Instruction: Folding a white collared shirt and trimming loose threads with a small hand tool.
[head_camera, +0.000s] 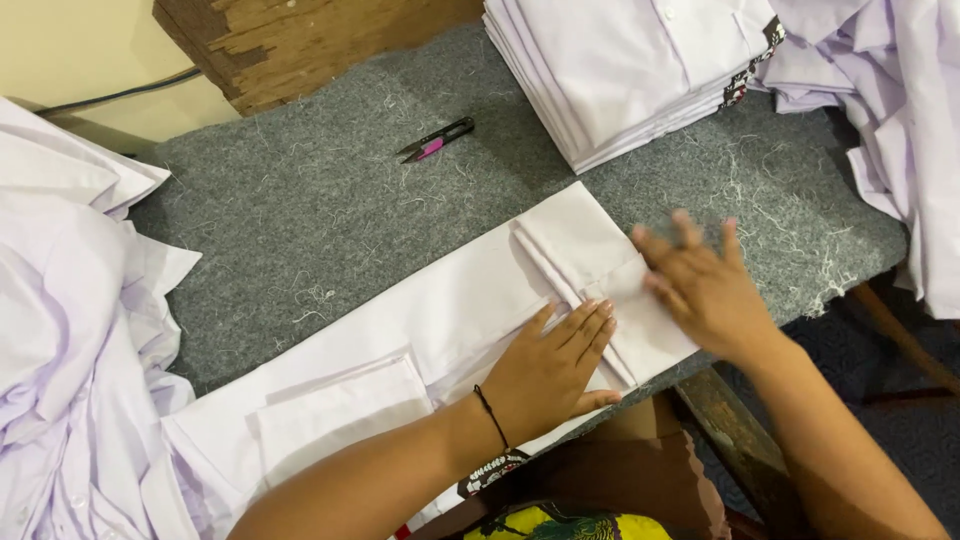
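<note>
A white shirt (400, 340) lies flat and partly folded along the near edge of the grey felt table (300, 210), running from the near left to the right, its right end folded back on itself in layers and overhanging the table's near edge slightly. The left hand (550, 370) rests palm down on the shirt's middle, fingers extended and close together, pressing the cloth flat; a thin dark cord circles its wrist. The right hand (700, 290) lies palm down on the folded right end, fingers spread, holding the fold in place (neither hand pinches anything). Open felt remains between the shirt and the far side, broken only by a small pair of thread snips (437, 139) with a pink grip, lying well apart from both hands. At the far right stands a squared stack of folded white shirts (620, 70), with a narrow dark patterned label band showing at its right side. Loose white garments are heaped at the left edge (70, 330) and another crumpled heap hangs over the far right corner (890, 120). A similar dark patterned tag (490, 472) shows at the shirt's near edge below the left wrist. The felt is coarse and strewn with pale thread clippings, thickest toward the right edge. A worn wooden block (290, 40) sits at the far side against a cream wall.
</note>
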